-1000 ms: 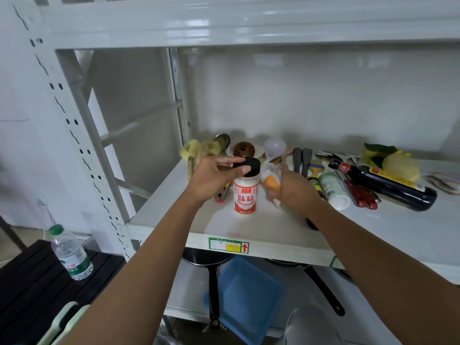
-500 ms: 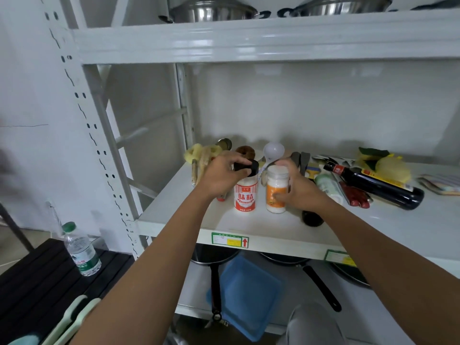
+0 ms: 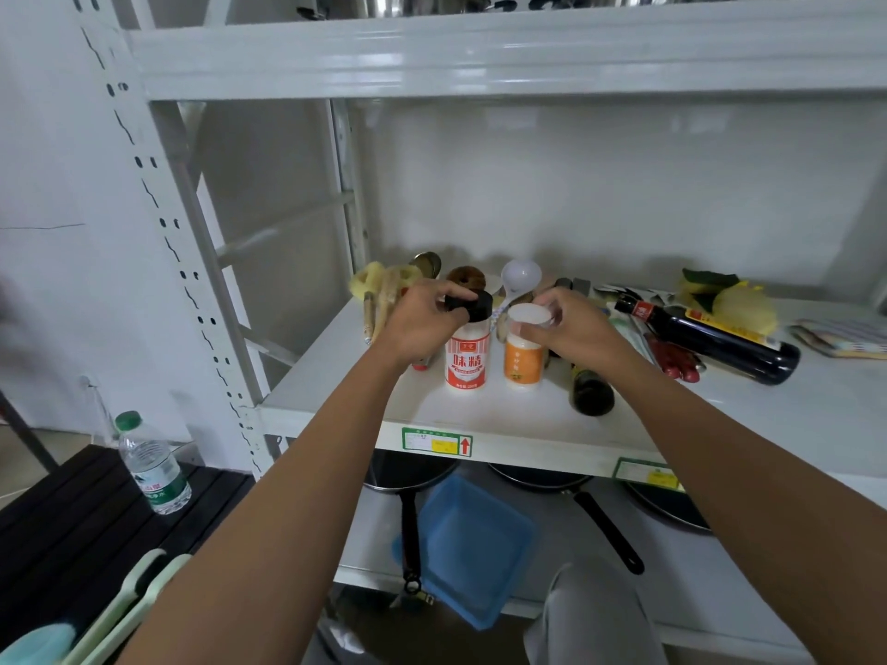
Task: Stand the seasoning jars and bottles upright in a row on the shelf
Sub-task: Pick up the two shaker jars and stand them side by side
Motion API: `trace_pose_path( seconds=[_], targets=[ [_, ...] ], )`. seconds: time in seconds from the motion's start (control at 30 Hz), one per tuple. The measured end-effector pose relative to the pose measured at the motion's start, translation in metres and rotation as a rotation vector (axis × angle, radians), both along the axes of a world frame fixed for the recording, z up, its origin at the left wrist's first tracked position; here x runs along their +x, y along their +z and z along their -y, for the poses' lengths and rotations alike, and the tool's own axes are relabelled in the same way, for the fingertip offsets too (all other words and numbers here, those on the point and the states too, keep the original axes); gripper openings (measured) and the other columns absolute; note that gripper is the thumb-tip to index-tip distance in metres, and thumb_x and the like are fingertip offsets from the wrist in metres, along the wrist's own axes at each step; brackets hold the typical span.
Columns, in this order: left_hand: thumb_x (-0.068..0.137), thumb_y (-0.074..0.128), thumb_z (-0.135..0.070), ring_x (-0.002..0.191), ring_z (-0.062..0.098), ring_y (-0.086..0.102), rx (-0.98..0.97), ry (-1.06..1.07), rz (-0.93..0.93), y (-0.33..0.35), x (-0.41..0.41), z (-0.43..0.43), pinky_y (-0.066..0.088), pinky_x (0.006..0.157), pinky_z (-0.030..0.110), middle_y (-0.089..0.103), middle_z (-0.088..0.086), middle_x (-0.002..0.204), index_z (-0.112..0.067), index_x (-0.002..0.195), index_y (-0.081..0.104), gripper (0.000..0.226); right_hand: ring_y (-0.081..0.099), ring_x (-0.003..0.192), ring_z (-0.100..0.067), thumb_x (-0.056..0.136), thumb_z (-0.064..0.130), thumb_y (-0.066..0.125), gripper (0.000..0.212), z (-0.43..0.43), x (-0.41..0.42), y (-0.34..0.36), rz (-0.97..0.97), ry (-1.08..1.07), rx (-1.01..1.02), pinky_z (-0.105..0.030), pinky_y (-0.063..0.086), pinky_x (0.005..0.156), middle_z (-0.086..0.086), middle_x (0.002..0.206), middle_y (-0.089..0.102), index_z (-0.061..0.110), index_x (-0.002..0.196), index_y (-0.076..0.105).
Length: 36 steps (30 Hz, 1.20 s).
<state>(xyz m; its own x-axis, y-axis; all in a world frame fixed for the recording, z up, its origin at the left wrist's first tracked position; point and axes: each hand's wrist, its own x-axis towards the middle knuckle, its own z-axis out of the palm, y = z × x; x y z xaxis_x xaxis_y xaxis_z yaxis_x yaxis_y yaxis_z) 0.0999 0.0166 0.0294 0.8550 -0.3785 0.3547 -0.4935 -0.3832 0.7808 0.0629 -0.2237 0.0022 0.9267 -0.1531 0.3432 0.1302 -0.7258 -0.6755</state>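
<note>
Left hand [image 3: 422,324] is clamped on the black cap of the white red-labelled seasoning jar [image 3: 466,360]; right hand [image 3: 573,331] is pinched around the top of the white-lidded orange-labelled seasoning jar [image 3: 523,357]. Both jars stand upright, just beside each other, near the front edge of the white metal shelf [image 3: 504,419], towards its left end. Risks: jars sit close, so letting go with a sideways drag could tip one into the other, and either could roll off the front edge. A small dark bottle [image 3: 591,393] lies on its side just right of the orange jar, under the right wrist, so the forearm could knock it forward off the shelf. The large dark glass sauce bottle with red cap [image 3: 710,340] lies on its side further right; round, likely to roll when touched. Also still down: a white-and-green bottle [image 3: 626,331], mostly hidden. Back-left corner is cluttered with a white plastic ladle [image 3: 521,276], brushes and a scrubber; the row has little depth there. Shelf surface is smooth and glossy, little friction. Pans sit on the tier below, pots above; a clear water bottle with green cap [image 3: 151,465] stands on a black slatted bench at left.
</note>
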Motion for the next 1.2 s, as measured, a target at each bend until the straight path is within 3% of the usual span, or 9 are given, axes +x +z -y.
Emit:
trace_pose_path(
  seconds=[0.17,0.33,0.43,0.5,0.67,0.77,0.87,1.07,1.2],
  targets=[
    [0.096,0.063,-0.016,0.08,0.003,0.059,-0.054,0.042,-0.007,-0.003,0.003,0.004,0.046,0.068,0.018,0.068,-0.008,0.106,-0.021,0.117,0.079,0.026,0.062,0.096,-0.006,0.079,0.049,0.083,0.046,0.001,-0.003,0.002,-0.002,-0.011,-0.015,-0.028,0.051,0.075,0.005,0.111,0.068,0.023,0.114,0.067],
    [0.09,0.079,-0.032,0.094,0.001,0.068,-0.115,0.049,0.0,-0.009,0.009,0.005,0.055,0.08,0.02,0.075,-0.013,0.101,-0.023,0.108,0.082,0.02,0.059,0.091,0.0,0.084,0.043,0.082,0.041,0.0,-0.007,0.006,-0.015,0.052,-0.023,-0.022,0.044,0.071,0.008,0.114,0.067,0.025,0.118,0.069],
    [0.088,0.082,-0.03,0.093,0.001,0.07,-0.151,0.039,0.009,-0.015,0.013,0.006,0.053,0.078,0.013,0.076,-0.013,0.101,-0.021,0.107,0.081,0.021,0.064,0.1,-0.007,0.085,0.042,0.082,0.043,0.002,-0.007,0.005,-0.024,0.094,0.001,-0.025,0.047,0.078,0.009,0.121,0.067,0.027,0.123,0.07],
    [0.088,0.083,-0.027,0.094,0.002,0.071,-0.184,0.013,-0.007,-0.017,0.015,0.005,0.055,0.081,0.017,0.076,-0.012,0.101,-0.019,0.107,0.081,0.021,0.066,0.106,-0.009,0.085,0.042,0.083,0.043,0.003,-0.006,0.005,-0.024,0.114,0.019,-0.027,0.05,0.082,0.011,0.123,0.068,0.028,0.123,0.07],
    [0.087,0.083,-0.027,0.081,-0.013,0.069,-0.186,-0.031,-0.074,-0.014,0.018,0.0,0.054,0.073,0.012,0.075,-0.019,0.096,-0.02,0.107,0.081,0.022,0.068,0.106,-0.01,0.083,0.041,0.084,0.043,0.004,-0.004,0.003,-0.05,0.138,0.081,-0.04,0.058,0.091,0.017,0.119,0.069,0.031,0.123,0.07],
    [0.086,0.084,-0.029,0.089,-0.005,0.071,-0.208,-0.033,-0.076,-0.016,0.019,0.0,0.059,0.081,0.02,0.077,-0.017,0.098,-0.022,0.107,0.082,0.022,0.071,0.104,-0.017,0.082,0.041,0.084,0.042,0.004,0.0,-0.004,-0.057,0.154,0.139,-0.041,0.063,0.08,0.012,0.121,0.069,0.032,0.121,0.068],
    [0.087,0.084,-0.029,0.098,0.003,0.071,-0.219,-0.025,-0.07,-0.018,0.019,0.0,0.061,0.087,0.027,0.075,-0.017,0.101,-0.022,0.109,0.081,0.023,0.072,0.1,-0.021,0.085,0.034,0.083,0.042,0.003,0.002,-0.008,-0.049,0.163,0.202,-0.029,0.06,0.064,0.007,0.123,0.067,0.029,0.123,0.067],
    [0.087,0.083,-0.028,0.102,0.011,0.072,-0.244,-0.039,-0.091,-0.02,0.02,0.001,0.061,0.09,0.033,0.076,-0.012,0.106,-0.024,0.108,0.081,0.021,0.07,0.103,-0.017,0.086,0.034,0.082,0.042,0.001,0.0,-0.007,-0.048,0.163,0.158,-0.033,0.059,0.074,0.008,0.123,0.067,0.027,0.124,0.066],
    [0.088,0.082,-0.026,0.107,0.015,0.071,-0.252,-0.039,-0.094,-0.02,0.02,0.004,0.061,0.093,0.036,0.075,-0.013,0.106,-0.026,0.105,0.081,0.017,0.07,0.104,-0.013,0.088,0.031,0.081,0.042,-0.002,-0.002,-0.006,-0.026,0.166,0.149,-0.028,0.054,0.076,0.01,0.123,0.066,0.023,0.126,0.066]
  ],
)
